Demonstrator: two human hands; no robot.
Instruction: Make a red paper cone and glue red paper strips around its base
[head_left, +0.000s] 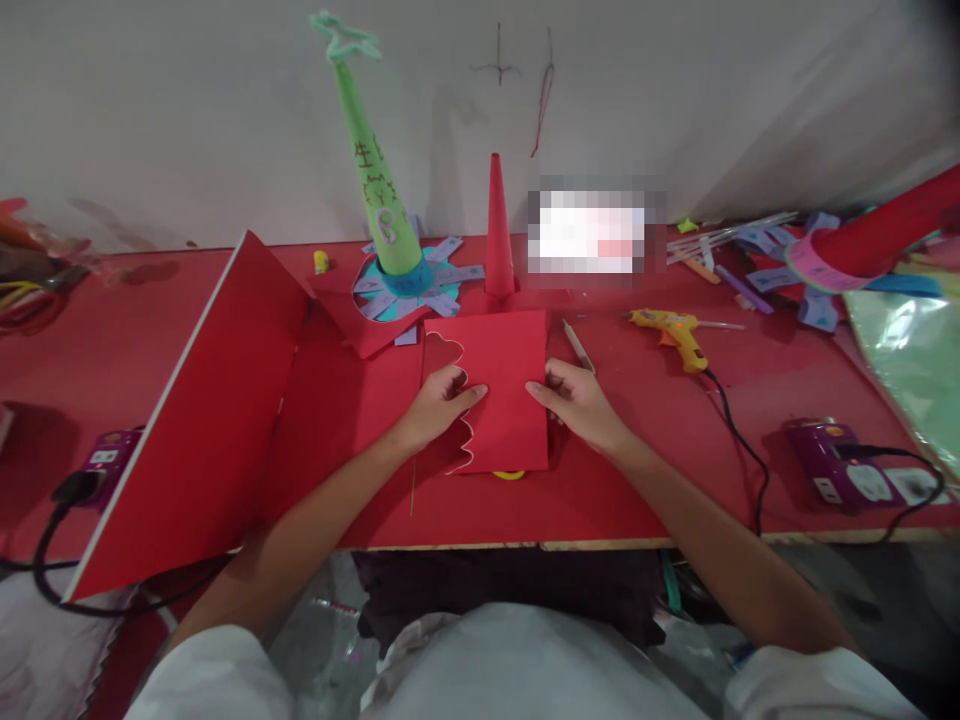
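A red paper card (pixel 506 345) with a wavy, pale-lined left edge is held between my two hands above the table's front part. My left hand (pixel 439 405) pinches its scalloped side, the thumb lying on top. At the straight right edge, my right hand (pixel 583 402) grips it, also thumb on top; the other fingertips are partly hidden behind. A yellow curved rim (pixel 510 475) peeks out below the card; the rest of that thing is covered. Just behind stands a red paper cone (pixel 497 235). Near my right hand lies a white pen-like tool (pixel 577 345).
A tall green paper cone (pixel 379 180) stands on a blue base at the back. On the left, a large red board (pixel 217 430) is propped upright. A yellow glue gun (pixel 675 335) with a cord lies right, near a purple power socket (pixel 840 465). Another red cone (pixel 892 230) lies far right.
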